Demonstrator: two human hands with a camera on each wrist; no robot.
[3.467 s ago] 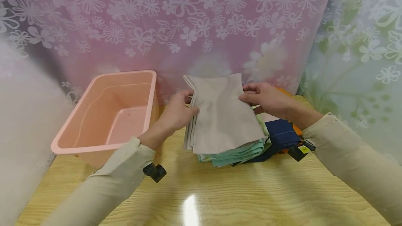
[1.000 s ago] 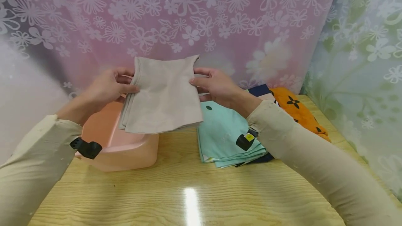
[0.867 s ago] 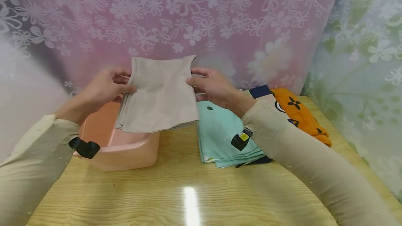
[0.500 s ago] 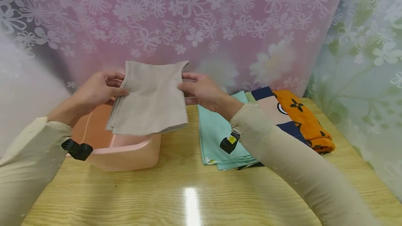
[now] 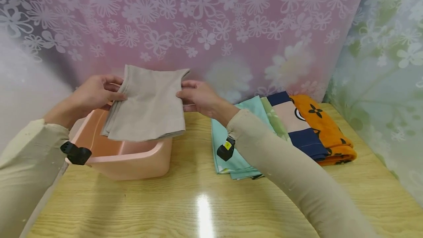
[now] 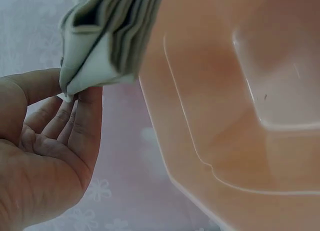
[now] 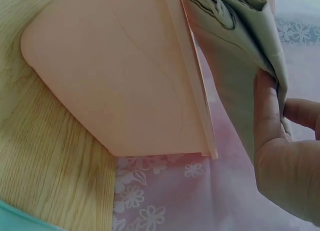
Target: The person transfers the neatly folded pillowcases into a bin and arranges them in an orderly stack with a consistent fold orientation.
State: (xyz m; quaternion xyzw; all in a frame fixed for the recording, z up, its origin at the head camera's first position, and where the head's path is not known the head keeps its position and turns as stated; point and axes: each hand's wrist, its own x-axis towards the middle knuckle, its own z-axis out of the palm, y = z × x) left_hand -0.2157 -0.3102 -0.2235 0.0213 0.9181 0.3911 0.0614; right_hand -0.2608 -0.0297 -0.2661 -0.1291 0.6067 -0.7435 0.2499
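Observation:
A folded beige cloth (image 5: 148,102), several layers thick, hangs over the peach plastic tub (image 5: 135,161) in the head view. My left hand (image 5: 96,93) pinches its left edge between thumb and fingers. On the opposite edge my right hand (image 5: 201,98) grips the cloth the same way. The left wrist view shows the folded layers (image 6: 115,41) above the thumb and fingers, with the tub's bare inside (image 6: 280,101) below. From the right wrist, the cloth (image 7: 235,76) is above the tub's rim, with its lower part beside the outer wall (image 7: 110,86).
Right of the tub lie folded cloths on the wooden table (image 5: 158,205): a mint one (image 5: 226,157), a navy and pink one (image 5: 290,116), and an orange one with dark flowers (image 5: 327,124). A pink floral curtain (image 5: 211,21) stands behind.
Both hands have lifted the beige cloth off the mint pile and carried it left until it hangs above the tub. Over the last second it drifted further left. The other cloths stay on the table.

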